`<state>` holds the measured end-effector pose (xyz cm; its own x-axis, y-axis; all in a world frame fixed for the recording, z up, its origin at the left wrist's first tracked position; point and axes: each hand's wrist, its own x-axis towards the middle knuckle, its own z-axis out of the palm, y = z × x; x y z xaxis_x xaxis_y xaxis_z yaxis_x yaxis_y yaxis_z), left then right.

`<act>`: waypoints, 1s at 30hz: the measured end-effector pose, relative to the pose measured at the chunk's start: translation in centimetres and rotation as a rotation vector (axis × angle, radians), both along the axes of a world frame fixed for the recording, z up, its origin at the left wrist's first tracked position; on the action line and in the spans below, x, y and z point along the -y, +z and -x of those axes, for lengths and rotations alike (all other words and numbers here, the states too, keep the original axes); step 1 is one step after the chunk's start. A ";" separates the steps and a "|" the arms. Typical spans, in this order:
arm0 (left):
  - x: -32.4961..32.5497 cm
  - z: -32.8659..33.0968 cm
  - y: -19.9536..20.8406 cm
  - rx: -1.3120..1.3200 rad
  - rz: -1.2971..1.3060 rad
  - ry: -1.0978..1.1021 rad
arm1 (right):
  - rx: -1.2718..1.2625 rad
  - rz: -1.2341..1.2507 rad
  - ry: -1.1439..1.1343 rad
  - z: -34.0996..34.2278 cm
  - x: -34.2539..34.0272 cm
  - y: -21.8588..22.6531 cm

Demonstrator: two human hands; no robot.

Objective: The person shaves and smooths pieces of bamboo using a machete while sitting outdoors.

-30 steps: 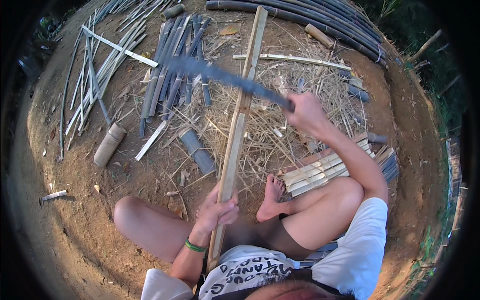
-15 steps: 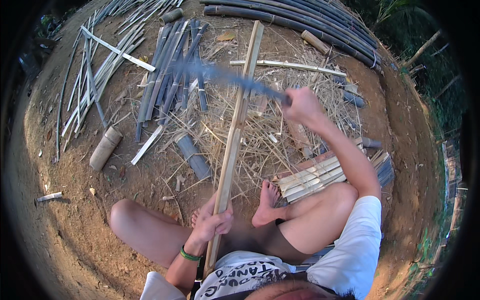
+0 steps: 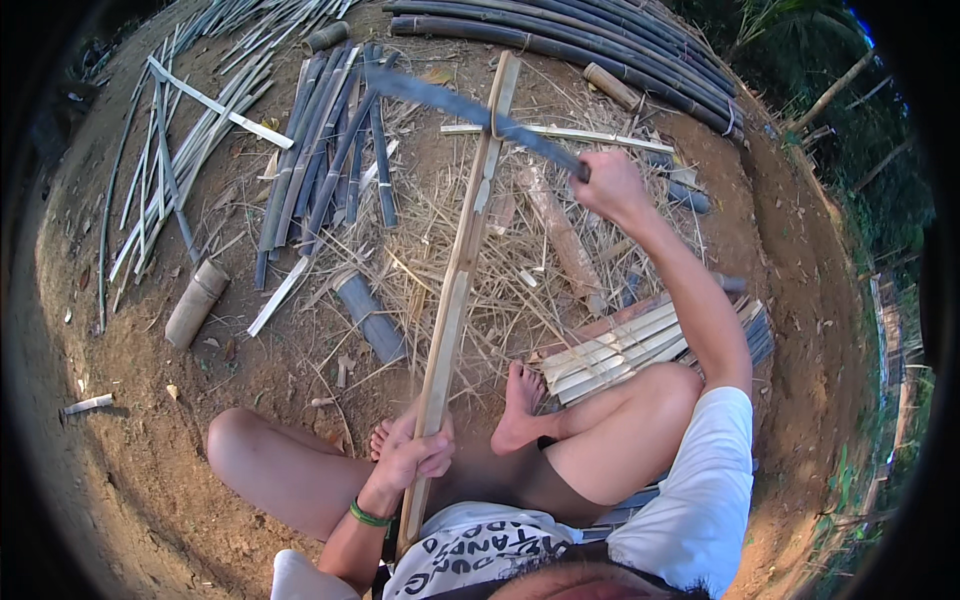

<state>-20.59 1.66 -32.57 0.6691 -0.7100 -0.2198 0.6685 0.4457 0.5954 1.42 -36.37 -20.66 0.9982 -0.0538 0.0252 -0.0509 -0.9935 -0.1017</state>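
Note:
My left hand (image 3: 416, 455) is closed round the lower part of a long split bamboo strip (image 3: 450, 310), its pale inner side showing. The strip slants up and away from my lap, its far end over the litter of shavings. In my right hand (image 3: 612, 190) is the handle of a machete (image 3: 450, 103), gripped in a fist. The long grey blade points left and crosses the strip near its far end. A thin curl of bamboo (image 3: 495, 105) shows beside the blade there. The handle is mostly hidden by my fingers.
Shavings (image 3: 400, 270) litter the ground ahead. Split dark bamboo pieces (image 3: 320, 150) and pale strips (image 3: 190, 150) lie at left, whole poles (image 3: 560, 45) at the back. Beside my right leg is a bundle of pale slats (image 3: 620, 355). Short bamboo sections (image 3: 197, 303) lie about.
The machete blade, blurred before, is now sharp and has moved up along the strip toward its far end. My right hand has risen slightly. The left hand keeps its hold.

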 end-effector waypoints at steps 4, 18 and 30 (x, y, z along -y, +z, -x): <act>-0.3 0.8 0.1 -0.004 0.037 -0.009 | 0.145 0.125 0.172 0.8 0.4 -1.1; -0.2 -1.3 1.4 -0.073 -0.038 0.106 | 0.202 -0.403 -0.116 3.5 -0.3 -2.0; 0.1 -1.6 1.4 0.153 -0.323 0.040 | 0.136 -0.124 0.267 3.8 -3.7 -4.3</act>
<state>-18.95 1.57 -31.16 0.7376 -0.5926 -0.3236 0.5462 0.2419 0.8020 -2.35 -32.69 -24.96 0.9655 0.1982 0.1687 0.2318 -0.9495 -0.2113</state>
